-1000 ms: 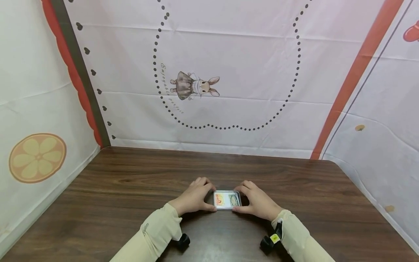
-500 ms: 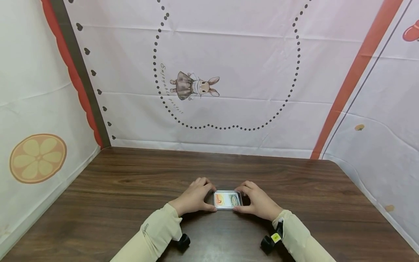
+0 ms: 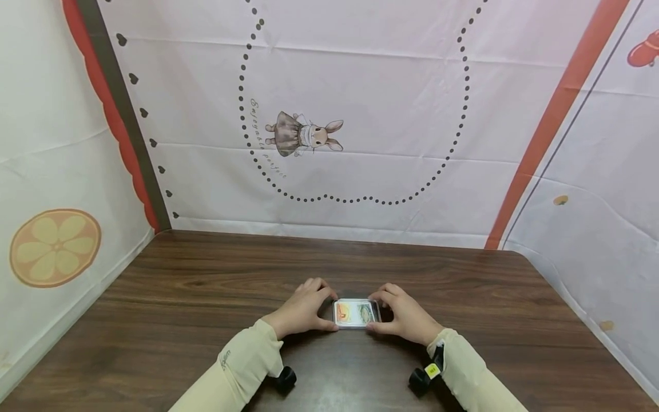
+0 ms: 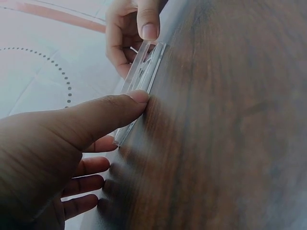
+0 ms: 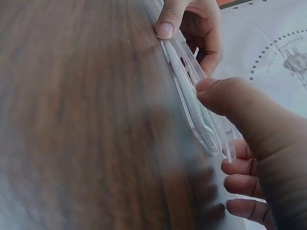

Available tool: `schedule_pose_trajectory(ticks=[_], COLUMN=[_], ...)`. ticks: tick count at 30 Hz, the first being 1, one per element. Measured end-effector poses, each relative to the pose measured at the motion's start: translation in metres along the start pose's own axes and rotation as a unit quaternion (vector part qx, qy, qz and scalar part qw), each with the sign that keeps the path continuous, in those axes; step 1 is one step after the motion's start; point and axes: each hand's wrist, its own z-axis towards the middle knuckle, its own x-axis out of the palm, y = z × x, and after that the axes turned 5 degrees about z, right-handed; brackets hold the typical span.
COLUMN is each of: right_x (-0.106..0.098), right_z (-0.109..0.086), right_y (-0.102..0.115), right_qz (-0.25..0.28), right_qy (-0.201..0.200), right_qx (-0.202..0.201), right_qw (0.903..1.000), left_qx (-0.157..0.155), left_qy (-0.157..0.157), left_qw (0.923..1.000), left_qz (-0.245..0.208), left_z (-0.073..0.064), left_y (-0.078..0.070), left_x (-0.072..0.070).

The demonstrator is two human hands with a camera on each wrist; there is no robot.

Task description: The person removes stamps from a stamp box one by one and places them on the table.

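Pale printed cloth [image 3: 386,103] hangs behind and to both sides of a dark wood-grain table [image 3: 154,309], and at its near middle I see a small clear plastic case [image 3: 351,313] lying flat between two hands. The left hand [image 3: 302,309] pinches its left end, the right hand [image 3: 408,315] its right end, each with the thumb on the near edge and fingers curled to the far side. On the right, the clear plastic reaches past the printed part. Both forearms, in cream sleeves [image 3: 252,357], angle inward from the near corners, wrists low over the wood.
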Motion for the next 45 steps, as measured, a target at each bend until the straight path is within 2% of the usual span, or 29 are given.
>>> schedule_pose_trajectory(ticks=[31,41,45], right_x=[-0.009,-0.020,-0.026], right_z=[-0.006,-0.010,-0.015], right_y=[-0.015,-0.030,-0.039], right_qz=[0.050,0.047,0.048], right_qy=[-0.022,-0.037,-0.046], right_qx=[-0.008,0.002,0.031], right_qw=[0.9985,0.9982,0.9973], left_qx=[0.007,0.004,0.005], left_qy=[-0.004,-0.005,-0.004], left_qw=[1.0000,1.0000,1.0000], left_qz=[-0.004,-0.002,-0.002], left_z=[-0.005,-0.004,-0.003], left_y=[-0.001,0.000,-0.001], left_x=[-0.003,-0.002,-0.002])
